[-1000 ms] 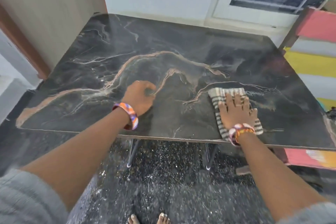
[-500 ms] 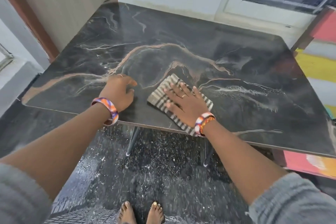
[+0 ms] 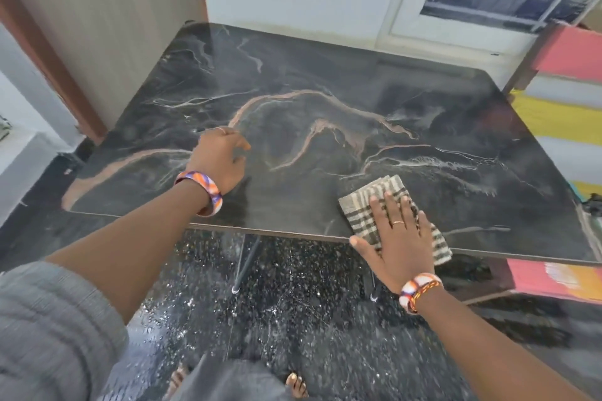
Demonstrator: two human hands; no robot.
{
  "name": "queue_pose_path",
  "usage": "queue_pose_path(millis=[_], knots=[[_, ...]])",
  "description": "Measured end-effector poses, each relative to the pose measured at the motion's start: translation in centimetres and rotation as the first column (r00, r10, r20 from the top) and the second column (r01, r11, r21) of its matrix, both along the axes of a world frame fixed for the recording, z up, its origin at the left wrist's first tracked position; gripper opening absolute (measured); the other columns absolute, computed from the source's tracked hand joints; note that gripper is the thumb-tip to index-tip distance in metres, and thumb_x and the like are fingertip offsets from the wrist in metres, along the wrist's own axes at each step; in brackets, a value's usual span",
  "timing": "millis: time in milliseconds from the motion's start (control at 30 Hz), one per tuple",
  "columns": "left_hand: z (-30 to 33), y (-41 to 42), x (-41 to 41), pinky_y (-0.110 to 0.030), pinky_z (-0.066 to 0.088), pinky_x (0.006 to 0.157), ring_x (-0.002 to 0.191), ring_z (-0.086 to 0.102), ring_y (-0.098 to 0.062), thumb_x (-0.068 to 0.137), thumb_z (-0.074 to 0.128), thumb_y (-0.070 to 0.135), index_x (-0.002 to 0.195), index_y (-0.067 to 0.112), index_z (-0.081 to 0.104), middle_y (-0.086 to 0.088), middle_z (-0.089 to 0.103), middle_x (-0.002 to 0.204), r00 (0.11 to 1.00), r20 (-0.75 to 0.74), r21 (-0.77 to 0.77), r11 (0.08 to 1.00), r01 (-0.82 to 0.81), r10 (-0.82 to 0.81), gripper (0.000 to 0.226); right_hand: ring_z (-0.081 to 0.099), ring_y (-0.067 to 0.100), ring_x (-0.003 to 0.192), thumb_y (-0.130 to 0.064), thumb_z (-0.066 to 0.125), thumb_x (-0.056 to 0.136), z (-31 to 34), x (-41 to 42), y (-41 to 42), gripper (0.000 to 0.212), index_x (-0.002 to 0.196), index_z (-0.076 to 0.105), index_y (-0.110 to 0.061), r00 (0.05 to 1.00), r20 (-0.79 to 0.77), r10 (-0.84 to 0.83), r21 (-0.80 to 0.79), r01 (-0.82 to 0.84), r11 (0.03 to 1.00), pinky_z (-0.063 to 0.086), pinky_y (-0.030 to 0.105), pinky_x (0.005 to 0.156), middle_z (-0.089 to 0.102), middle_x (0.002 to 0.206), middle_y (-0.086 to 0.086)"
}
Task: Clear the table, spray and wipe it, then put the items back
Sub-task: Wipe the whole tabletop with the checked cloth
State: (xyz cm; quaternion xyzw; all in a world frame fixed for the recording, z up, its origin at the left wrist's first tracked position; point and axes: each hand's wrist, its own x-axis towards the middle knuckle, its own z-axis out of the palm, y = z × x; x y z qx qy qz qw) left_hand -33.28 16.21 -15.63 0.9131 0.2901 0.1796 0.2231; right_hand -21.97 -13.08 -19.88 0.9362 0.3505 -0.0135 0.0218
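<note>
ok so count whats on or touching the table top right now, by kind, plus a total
striped cloth: 1
hands: 2, left hand resting on the table, right hand flat on the cloth
total: 3

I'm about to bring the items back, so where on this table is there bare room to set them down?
Bare: the table's far half toward the wall, and its right end. Crowded: the near edge, where the right hand presses the cloth and the left hand rests.

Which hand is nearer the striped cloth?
Right. The right hand presses flat on the striped cloth at the table's near edge; the left hand rests apart, over to its left.
</note>
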Motion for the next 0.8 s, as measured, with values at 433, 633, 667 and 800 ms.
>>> queue_pose_path(millis=[433, 633, 667, 800], knots=[[-0.7, 22.1, -14.8, -0.046, 0.045, 0.097, 0.108, 0.058, -0.044, 0.072, 0.045, 0.033, 0.102, -0.003, 0.068, -0.030, 0.065, 0.111, 0.939, -0.173, -0.236, 0.913, -0.332, 0.297, 0.052, 0.056, 0.027, 0.122, -0.060, 0.054, 0.076, -1.4, -19.3, 27.8, 0.066, 0.132, 0.051, -0.026, 0.900, 0.105, 0.423, 0.087, -0.432, 0.898, 0.034, 0.048, 0.104, 0.055, 0.136, 0.007], [-2.4, 27.4, -18.0, -0.044, 0.046, 0.090, 0.106, 0.058, -0.044, 0.091, 0.052, 0.011, 0.106, -0.002, 0.067, -0.029, 0.063, 0.115, 0.940, -0.262, -0.454, 0.831, -0.321, 0.220, 0.025, 0.067, 0.018, 0.100, -0.005, 0.059, 0.074, 1.9, -25.4, 36.0, 0.047, 0.115, 0.066, -0.028, 0.745, -0.334, 0.578, 0.638, -0.273, 0.720, 0.047, 0.034, 0.098, 0.071, 0.112, -0.003], [-2.4, 27.6, -17.8, -0.042, 0.046, 0.085, 0.100, 0.059, -0.042, 0.091, 0.051, 0.011, 0.104, -0.004, 0.066, -0.030, 0.064, 0.113, 0.945, -0.265, -0.464, 0.834, -0.298, 0.191, 0.025, 0.068, 0.015, 0.089, 0.000, 0.054, 0.076, 2.8, -25.5, 36.4, 0.049, 0.116, 0.066, -0.027, 0.687, -0.481, 0.545, 0.697, -0.077, 0.713, 0.054, 0.031, 0.087, 0.072, 0.108, -0.002], [-2.0, 26.9, -14.5, -0.038, 0.042, 0.078, 0.097, 0.060, -0.040, 0.087, 0.040, 0.026, 0.091, -0.008, 0.065, -0.032, 0.065, 0.101, 0.963, -0.239, -0.356, 0.912, -0.204, 0.122, 0.042, 0.065, 0.013, 0.094, -0.007, 0.064, 0.084, 5.5, -22.5, 34.9, 0.034, 0.117, 0.063, -0.017, 0.570, -0.715, 0.404, 0.698, 0.546, 0.464, 0.054, 0.029, 0.086, 0.069, 0.107, 0.004]])
